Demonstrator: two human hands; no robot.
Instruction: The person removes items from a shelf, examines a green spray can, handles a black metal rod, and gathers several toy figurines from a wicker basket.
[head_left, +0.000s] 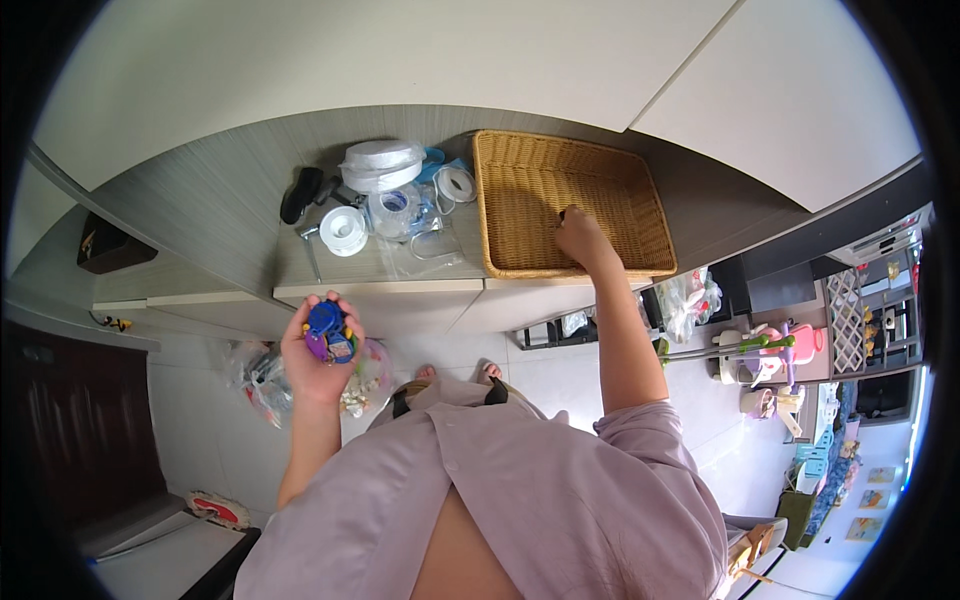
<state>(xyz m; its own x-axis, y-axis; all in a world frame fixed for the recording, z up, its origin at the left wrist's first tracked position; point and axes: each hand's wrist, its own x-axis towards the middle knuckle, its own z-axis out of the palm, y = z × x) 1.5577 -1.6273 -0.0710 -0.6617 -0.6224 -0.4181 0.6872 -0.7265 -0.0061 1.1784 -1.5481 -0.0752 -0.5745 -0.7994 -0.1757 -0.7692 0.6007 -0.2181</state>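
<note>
Palm up in front of the cabinet, my left hand (319, 360) cradles several small coloured trinkets (330, 330), mostly blue with some purple and yellow; what exactly they are is too small to tell. My right hand (583, 238) reaches over the front rim of a rectangular wicker basket (517, 172) in the counter niche. Its fingers are closed around a small dark thing (562, 215), mostly hidden by them. The woven bottom shows around that hand.
Left of the basket, the counter holds a white spool (344, 230), a roll of clear tape (395, 210), a wrapped white bundle (382, 165), a white ring-shaped roll (454, 184), a black-handled object (301, 195) and plastic bags (427, 251). Filled bags (262, 379) and a folded black ladder (551, 332) are below.
</note>
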